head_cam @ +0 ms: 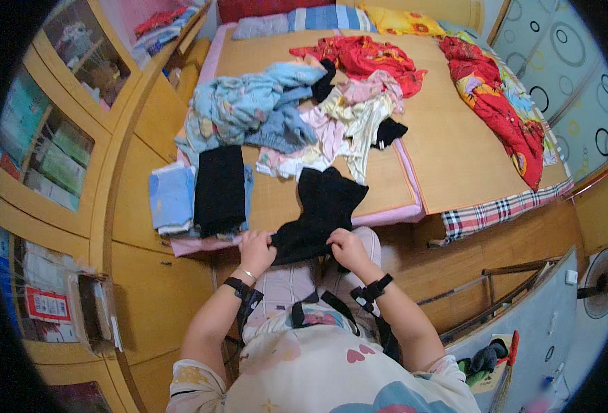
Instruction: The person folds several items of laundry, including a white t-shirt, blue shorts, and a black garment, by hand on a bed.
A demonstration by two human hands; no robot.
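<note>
A black cloth garment (pixel 317 211) stretches from the bed's front edge to above my knees. My left hand (pixel 257 251) grips its left end, while my right hand (pixel 346 247) pinches the right side. The fabric between my hands hangs slightly, and its far part lies on the bed mat. Left of it, a folded black garment (pixel 220 188) rests on a small folded pile beside folded light-blue clothes (pixel 171 196). Beyond lie a crumpled blue patterned garment (pixel 231 103), a denim piece (pixel 286 129) and loose pink and cream clothes (pixel 355 111).
Red printed cloth (pixel 371 59) is bunched farther back on the bed mat (pixel 469 170), with a red blanket (pixel 495 108) along the right side. Pillows (pixel 330 19) line the headboard. A glass-door cabinet (pixel 123 118) borders the left; a grey table (pixel 531 320) and fan (pixel 604 283) stand right.
</note>
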